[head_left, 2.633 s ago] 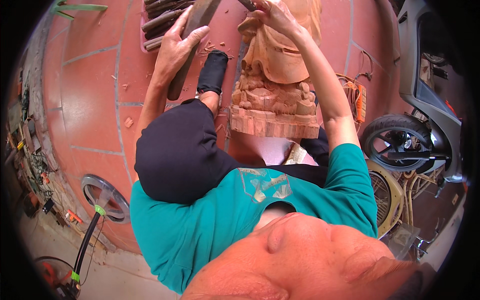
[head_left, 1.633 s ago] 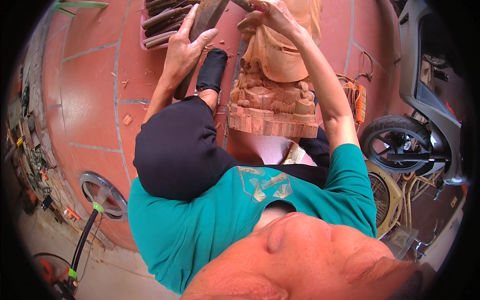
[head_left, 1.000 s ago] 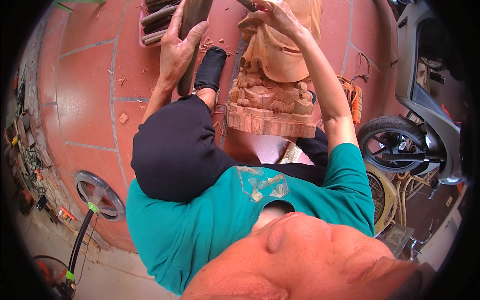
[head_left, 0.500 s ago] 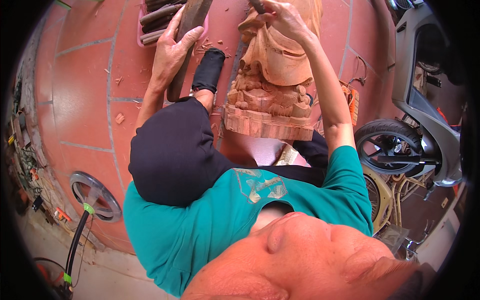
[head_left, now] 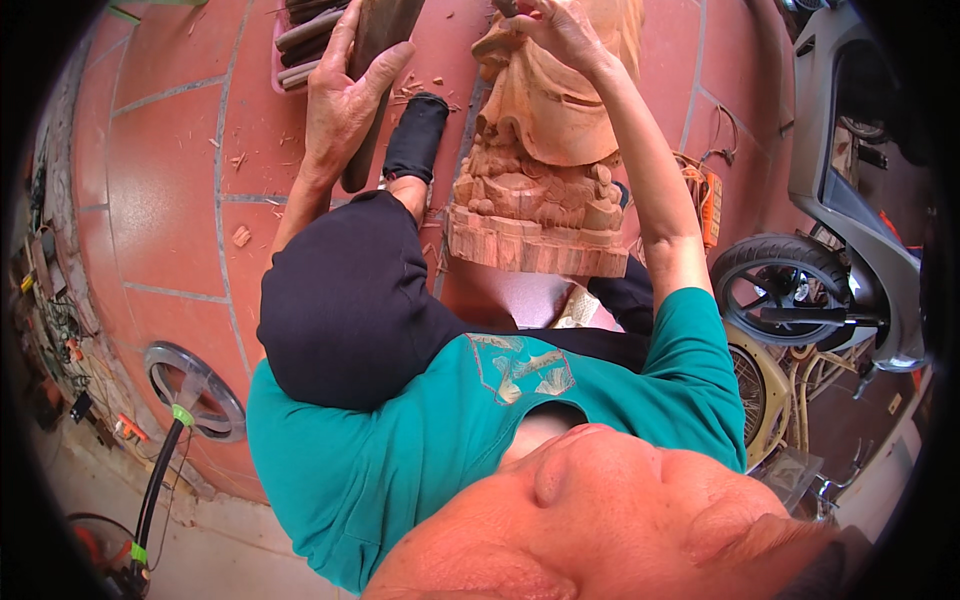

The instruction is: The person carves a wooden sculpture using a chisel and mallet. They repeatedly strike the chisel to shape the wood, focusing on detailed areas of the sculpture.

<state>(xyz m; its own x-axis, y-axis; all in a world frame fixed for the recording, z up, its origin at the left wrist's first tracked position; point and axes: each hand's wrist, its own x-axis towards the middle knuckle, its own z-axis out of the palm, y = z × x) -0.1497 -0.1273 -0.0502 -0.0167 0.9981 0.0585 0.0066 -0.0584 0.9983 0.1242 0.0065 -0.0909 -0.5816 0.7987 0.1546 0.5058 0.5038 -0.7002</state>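
Note:
At the upper left, my left hand (head_left: 340, 112) is closed round a dark wooden mallet (head_left: 388, 40), a long flat club whose far end runs out of the picture. Its narrow lower end points back toward my knee. My right hand (head_left: 560, 32) is closed at the top edge over the carving, gripping what looks like a chisel (head_left: 506, 7); only a dark stub of it shows and its tip is hidden. A reddish-brown wooden statue (head_left: 565, 120) with carved folds lies in front of me, its flat-cut base (head_left: 535, 245) nearest. The statue's far end is cut off by the picture's edge.
A pink basket (head_left: 279, 60) of dark tool handles stands beyond my left hand. Wood chips (head_left: 241, 236) dot the red tiles. A fan (head_left: 195, 390) is at lower left. On the right are a motorbike wheel (head_left: 780, 290) and an orange power strip (head_left: 712, 210).
Both hands have shifted slightly farther away, toward the top edge, with the mallet and the chisel still held. Less of the chisel shows now. The statue stays in nearly the same place.

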